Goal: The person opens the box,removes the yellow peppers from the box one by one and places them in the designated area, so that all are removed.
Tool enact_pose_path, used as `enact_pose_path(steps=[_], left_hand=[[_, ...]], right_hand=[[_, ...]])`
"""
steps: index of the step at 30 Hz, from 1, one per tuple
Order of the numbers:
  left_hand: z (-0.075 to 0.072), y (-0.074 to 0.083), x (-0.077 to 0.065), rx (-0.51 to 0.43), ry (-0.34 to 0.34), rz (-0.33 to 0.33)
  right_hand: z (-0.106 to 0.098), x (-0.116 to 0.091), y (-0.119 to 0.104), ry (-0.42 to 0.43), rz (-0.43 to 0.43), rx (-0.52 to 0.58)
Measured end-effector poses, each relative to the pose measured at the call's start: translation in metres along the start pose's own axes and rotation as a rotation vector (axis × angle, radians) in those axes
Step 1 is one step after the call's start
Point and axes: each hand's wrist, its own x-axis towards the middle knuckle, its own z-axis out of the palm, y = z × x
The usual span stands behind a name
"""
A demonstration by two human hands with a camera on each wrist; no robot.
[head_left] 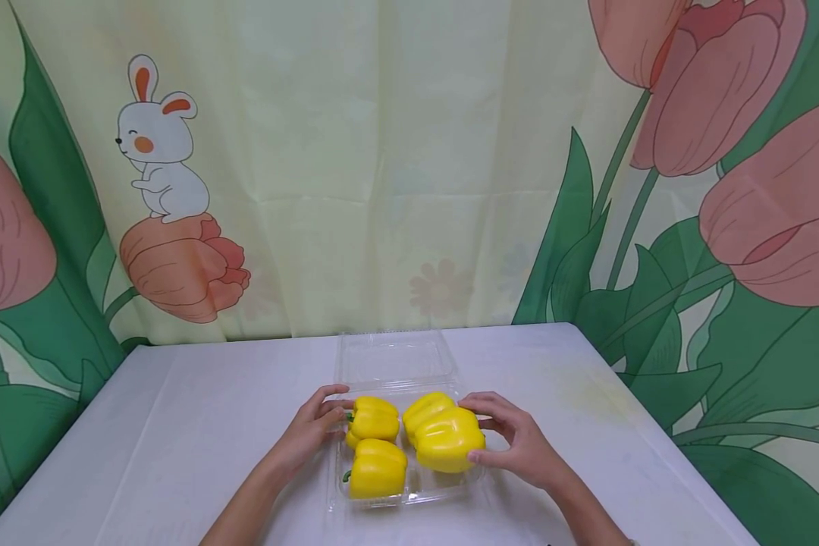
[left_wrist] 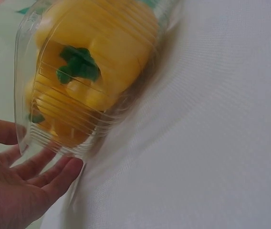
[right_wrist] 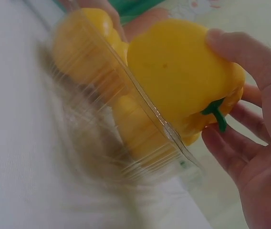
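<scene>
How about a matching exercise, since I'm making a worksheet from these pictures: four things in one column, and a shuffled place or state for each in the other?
Things
1. Left hand
2. Right hand
3. Clear plastic lid
4. White cartoon rabbit

Places and states
A. Open, on the side of the clear plastic tray nearest the curtain
B. Printed sitting on a pinkish-orange tulip bloom
C. Touching the tray's edge
D. Gripping a yellow bell pepper

Right pairs: 1-C, 2-D, 3-A, 4-B
</scene>
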Motion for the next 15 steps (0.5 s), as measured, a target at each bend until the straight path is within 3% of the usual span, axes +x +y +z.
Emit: enact_pose_path(steps=[15], left_hand=[[-0.0005, -0.0018, 0.0018, 0.001, -0.001, 0.002]], right_hand=[[-0.0033, 0.0038, -0.0022, -0.017, 0.010, -0.013]])
